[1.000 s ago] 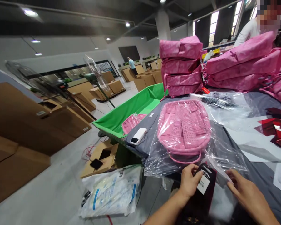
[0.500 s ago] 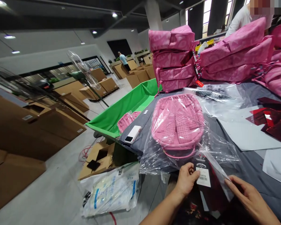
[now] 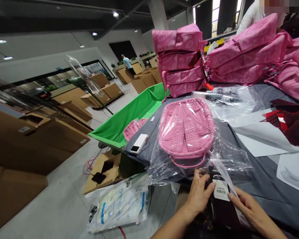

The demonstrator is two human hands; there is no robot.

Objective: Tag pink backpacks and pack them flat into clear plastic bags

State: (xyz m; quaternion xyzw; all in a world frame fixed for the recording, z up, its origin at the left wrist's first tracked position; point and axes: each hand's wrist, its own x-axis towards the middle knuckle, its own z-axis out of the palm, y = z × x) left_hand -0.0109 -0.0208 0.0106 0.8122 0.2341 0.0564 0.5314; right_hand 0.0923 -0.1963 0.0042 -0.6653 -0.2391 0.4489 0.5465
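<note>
A pink backpack point(image 3: 186, 129) lies on the dark-covered table inside a clear plastic bag point(image 3: 156, 166), its top handle pointing at me. By the bag's near end, my left hand point(image 3: 199, 192) is closed on the left edge of a black hang tag point(image 3: 221, 202) with a white barcode sticker point(image 3: 221, 190). My right hand point(image 3: 246, 204) grips the tag's right side, its thumb beside the sticker. A strip of translucent film runs along that side under the right fingers. The lower end of the tag is dark and hard to make out.
Stacked pink backpacks point(image 3: 179, 59) stand at the table's back. A white power bank point(image 3: 139, 143) lies at the left edge, beside a green fabric bin point(image 3: 129, 116). White sheets point(image 3: 264, 136) and red film point(image 3: 289, 122) lie right. A white plastic package point(image 3: 122, 204) sits lower left.
My right hand has moved left, closer to my left hand, and now grips the tag's side. The tag has turned slightly, and the left fingers have shifted up along its edge.
</note>
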